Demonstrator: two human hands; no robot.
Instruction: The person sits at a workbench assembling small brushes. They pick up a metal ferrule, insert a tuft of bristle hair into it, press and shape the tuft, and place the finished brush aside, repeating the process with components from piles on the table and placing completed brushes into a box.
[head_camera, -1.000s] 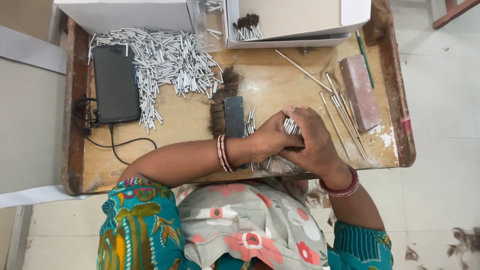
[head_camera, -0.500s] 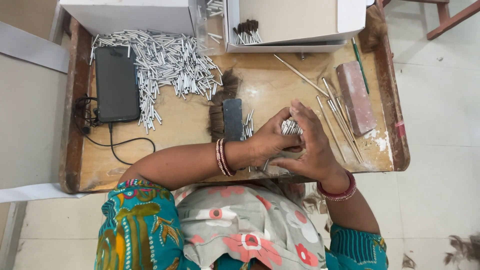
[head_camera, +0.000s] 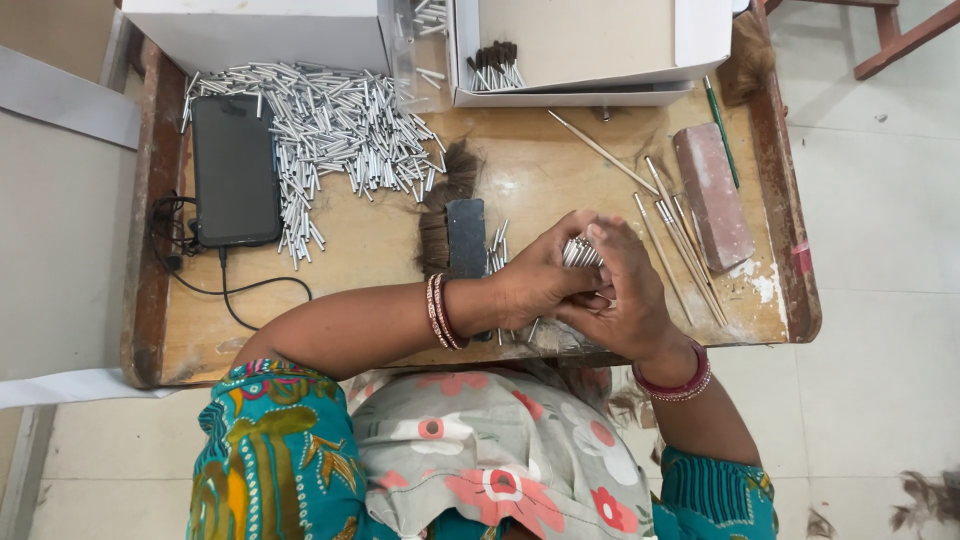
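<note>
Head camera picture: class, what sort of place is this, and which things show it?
Probably a small handwork bench for making brushes. The wooden table carries a heap of metal tubes and dark hair tufts; both hands grip a bundle of tubes, and a white box holds tubes stuffed with hair.

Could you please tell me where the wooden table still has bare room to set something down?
Bare wood lies between the black phone with its black cable and the dark hair tuft, below the heap of silver metal tubes. The right side is crowded by thin wooden sticks and a reddish block.
</note>
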